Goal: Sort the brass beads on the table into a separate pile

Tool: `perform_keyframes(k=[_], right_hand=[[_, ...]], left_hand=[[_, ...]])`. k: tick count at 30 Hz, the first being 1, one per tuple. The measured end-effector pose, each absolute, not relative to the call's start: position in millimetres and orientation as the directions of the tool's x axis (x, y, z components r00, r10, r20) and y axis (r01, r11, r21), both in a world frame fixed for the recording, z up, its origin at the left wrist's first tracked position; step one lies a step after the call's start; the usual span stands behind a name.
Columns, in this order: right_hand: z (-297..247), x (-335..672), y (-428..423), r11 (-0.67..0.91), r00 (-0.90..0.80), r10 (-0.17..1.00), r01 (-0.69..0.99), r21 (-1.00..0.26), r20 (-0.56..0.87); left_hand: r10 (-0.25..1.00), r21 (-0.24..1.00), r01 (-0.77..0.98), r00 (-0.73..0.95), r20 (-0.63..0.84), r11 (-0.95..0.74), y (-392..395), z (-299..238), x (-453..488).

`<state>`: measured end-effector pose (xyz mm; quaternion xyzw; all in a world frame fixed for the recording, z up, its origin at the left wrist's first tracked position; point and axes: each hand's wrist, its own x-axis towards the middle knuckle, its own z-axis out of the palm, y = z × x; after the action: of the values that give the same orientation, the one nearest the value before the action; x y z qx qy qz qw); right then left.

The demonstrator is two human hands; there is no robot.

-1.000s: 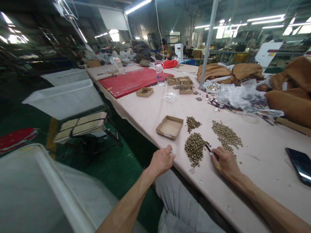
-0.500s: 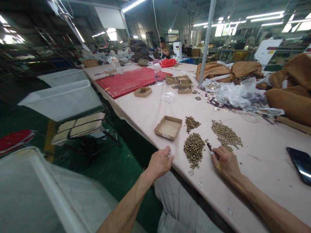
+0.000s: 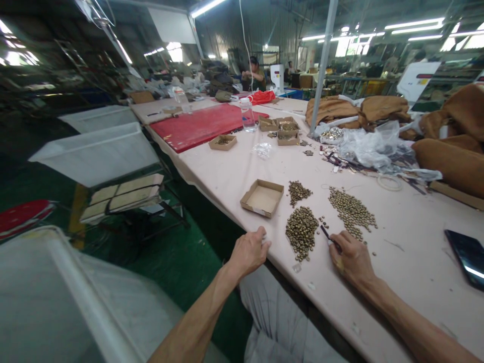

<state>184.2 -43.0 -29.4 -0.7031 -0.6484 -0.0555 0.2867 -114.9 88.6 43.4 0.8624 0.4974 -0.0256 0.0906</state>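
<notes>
My right hand (image 3: 350, 257) rests on the table, fingers closed on a thin dark stick (image 3: 325, 233). Its tip points at a few loose round metal pieces (image 3: 321, 220). Left of it lies a dense pile of bronze-coloured, ring-like metal pieces (image 3: 301, 232); a smaller pile (image 3: 298, 192) sits behind that. A flatter spread of similar pieces (image 3: 350, 212) lies just beyond my right hand. My left hand (image 3: 249, 252) is at the table's near edge with curled fingers; whether anything is inside is hidden. Past it stands an open shallow cardboard box (image 3: 262, 198).
A phone (image 3: 467, 257) lies at the right. Farther back are small boxes of metal parts (image 3: 288, 137), a water bottle (image 3: 247, 115), a plastic bag (image 3: 378, 146) and brown fabric (image 3: 449, 156). White bins (image 3: 94, 151) stand left. A person (image 3: 255, 75) sits at the far end.
My right hand and the stick have shifted slightly. A few more loose pieces now lie apart between the dense pile and the stick tip. My left hand has stayed put.
</notes>
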Motion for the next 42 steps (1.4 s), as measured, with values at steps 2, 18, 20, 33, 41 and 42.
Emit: perform_keyframes(k=[2,18,20,33,41,42], right_hand=[[-29.6,183.9,-44.3,-0.003,0.159,0.882,0.943,-0.332,0.443],[-27.7,181.9,-49.3,0.003,0.168,0.880,0.934,-0.358,0.445],[-28.3,182.4,-48.5,0.010,0.164,0.876,0.934,-0.357,0.453],[-30.4,185.2,-39.4,-0.025,0.195,0.872,0.934,-0.357,0.449],[-29.8,187.0,-28.9,-0.040,0.198,0.864,0.943,-0.330,0.463],[-29.9,187.1,-28.4,-0.047,0.204,0.861,0.944,-0.328,0.465]], left_hand=[[0.855,0.136,0.866,0.498,-0.144,-0.482,87.6,44.1,-114.4],[0.836,0.172,0.839,0.537,-0.111,-0.516,87.4,40.1,-115.9],[0.839,0.174,0.842,0.532,-0.115,-0.510,87.7,39.7,-115.8],[0.844,0.142,0.852,0.521,-0.124,-0.505,90.9,41.1,-115.3],[0.849,0.163,0.856,0.511,-0.132,-0.490,89.8,44.1,-115.9],[0.849,0.164,0.856,0.511,-0.133,-0.490,89.6,45.1,-115.9]])
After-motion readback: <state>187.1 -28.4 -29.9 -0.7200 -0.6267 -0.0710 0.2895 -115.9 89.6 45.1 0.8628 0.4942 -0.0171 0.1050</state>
